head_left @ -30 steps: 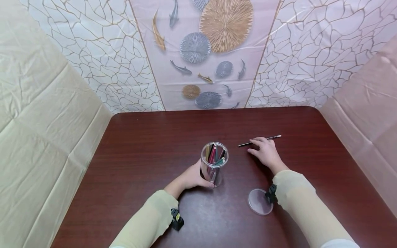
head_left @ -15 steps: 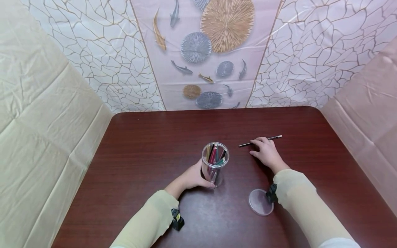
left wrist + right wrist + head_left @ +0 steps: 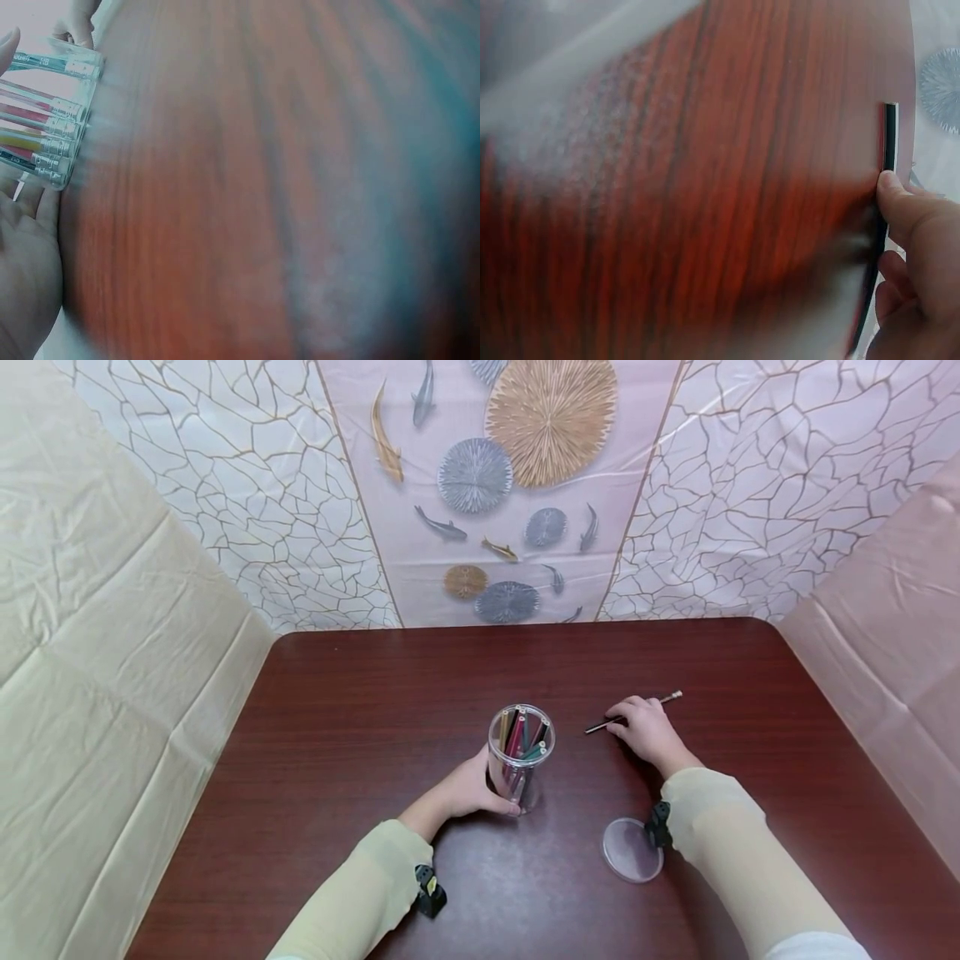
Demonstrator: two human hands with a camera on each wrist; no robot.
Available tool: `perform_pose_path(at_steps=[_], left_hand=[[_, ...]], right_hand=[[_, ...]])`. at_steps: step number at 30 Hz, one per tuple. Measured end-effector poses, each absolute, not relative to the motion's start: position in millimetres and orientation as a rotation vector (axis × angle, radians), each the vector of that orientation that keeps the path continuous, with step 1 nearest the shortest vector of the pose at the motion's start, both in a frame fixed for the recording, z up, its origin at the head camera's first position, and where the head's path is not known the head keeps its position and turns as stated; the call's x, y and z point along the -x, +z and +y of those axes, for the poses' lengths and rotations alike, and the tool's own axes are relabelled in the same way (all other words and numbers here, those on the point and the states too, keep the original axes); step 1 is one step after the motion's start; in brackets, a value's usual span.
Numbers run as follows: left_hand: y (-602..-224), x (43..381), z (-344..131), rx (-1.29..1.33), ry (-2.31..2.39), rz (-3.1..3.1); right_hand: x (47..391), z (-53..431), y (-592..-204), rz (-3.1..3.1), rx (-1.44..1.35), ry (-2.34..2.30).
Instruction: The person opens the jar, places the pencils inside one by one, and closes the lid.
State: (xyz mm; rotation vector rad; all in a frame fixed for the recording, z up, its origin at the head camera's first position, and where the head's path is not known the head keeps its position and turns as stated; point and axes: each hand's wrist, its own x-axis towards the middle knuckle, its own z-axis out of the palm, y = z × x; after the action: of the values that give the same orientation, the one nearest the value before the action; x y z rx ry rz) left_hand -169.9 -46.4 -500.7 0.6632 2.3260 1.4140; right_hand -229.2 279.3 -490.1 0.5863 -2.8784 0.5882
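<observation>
My left hand point(image 3: 471, 787) grips a clear cup point(image 3: 525, 785) around its side, thumb at the front near the base. Several pencils point(image 3: 516, 737) stand in it, with red, black, yellow and green among them. In the left wrist view their metal-banded ends point(image 3: 64, 127) show through the clear wall beside the palm. Right of the cup, my right hand point(image 3: 647, 732) pinches a dark pencil point(image 3: 669, 697) between thumb and fingers, low over the table. The right wrist view shows the thumb pressed on that black pencil point(image 3: 889, 139), part of which the fingers hide.
A round clear lid point(image 3: 632, 850) lies on the dark red wooden table point(image 3: 360, 710), close to the right wrist's black camera point(image 3: 658, 825). A patterned cloth point(image 3: 480, 552) hangs behind the far edge, and pale cloth walls point(image 3: 112, 693) flank both sides.
The right fingers have closed on the pencil. Its left tip has shifted toward me and slightly right, so the pencil slants more. The left hand and the cup stay put.
</observation>
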Motion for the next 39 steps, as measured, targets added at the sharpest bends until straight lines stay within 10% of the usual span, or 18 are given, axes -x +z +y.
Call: perform_pose_path(at_steps=[39], left_hand=[[-496, 167, -44, -0.674, 1.431, 2.296]], right_hand=[[216, 271, -459, -2.877, -0.437, 0.784]])
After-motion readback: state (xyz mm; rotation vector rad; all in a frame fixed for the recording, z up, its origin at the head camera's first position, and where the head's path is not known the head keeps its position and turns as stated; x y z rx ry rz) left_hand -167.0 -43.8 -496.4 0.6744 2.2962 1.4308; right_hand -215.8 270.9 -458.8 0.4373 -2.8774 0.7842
